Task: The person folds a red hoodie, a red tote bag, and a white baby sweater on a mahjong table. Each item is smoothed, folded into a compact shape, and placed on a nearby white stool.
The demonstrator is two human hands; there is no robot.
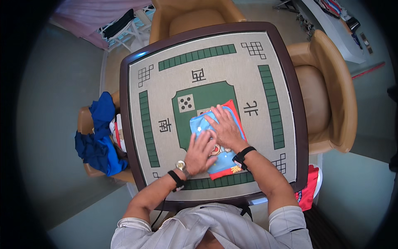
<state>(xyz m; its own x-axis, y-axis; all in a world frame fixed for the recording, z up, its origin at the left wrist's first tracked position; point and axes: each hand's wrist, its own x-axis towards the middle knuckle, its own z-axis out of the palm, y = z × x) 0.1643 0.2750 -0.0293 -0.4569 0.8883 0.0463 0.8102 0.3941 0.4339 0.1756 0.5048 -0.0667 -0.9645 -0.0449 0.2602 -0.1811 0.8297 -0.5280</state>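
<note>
A folded light-blue cloth with red edges and a cartoon print lies on the mahjong table. Across its upper part rests my right hand, palm down with fingers spread. My left hand is over the cloth's left side, somewhat blurred, its fingers apart and pointing up. Whether the left palm presses on the fabric cannot be told. Both hands cover much of the print, and neither grips anything.
Tan armchairs stand at the table's far side and right side. Blue garments are heaped on a chair at the left. Red fabric shows by the near right corner. A white shelf with items is at upper right.
</note>
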